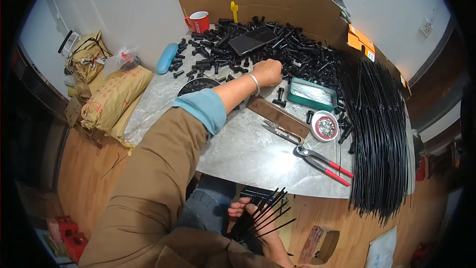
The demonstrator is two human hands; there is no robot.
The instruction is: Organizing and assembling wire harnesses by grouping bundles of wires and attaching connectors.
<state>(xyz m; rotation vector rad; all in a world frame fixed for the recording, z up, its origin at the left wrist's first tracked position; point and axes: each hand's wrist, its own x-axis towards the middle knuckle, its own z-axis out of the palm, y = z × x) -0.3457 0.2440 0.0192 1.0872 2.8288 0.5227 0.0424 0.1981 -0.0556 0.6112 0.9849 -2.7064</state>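
Observation:
My left hand (268,72), with a bracelet at its wrist, is stretched across the table to the near edge of a heap of black plastic bolt-shaped parts (310,52). Its fingers are curled closed, and whatever lies between them is hidden. Low in front of my body, below the table edge, my right hand (260,218) grips a bundle of thin black rods (253,223) that fan out. Just right of my left hand is a green tin (311,94) of thin clear or silvery pieces. A brown block (278,117) lies nearer to me.
Red-handled pincers (325,166), snips (281,132) and a white bowl of small metal pieces (325,126) lie near the front. Long black strands (379,144) hang over the right edge. A phone (253,40) rests on the heap; a red mug (199,22) and blue case (167,58) stand left.

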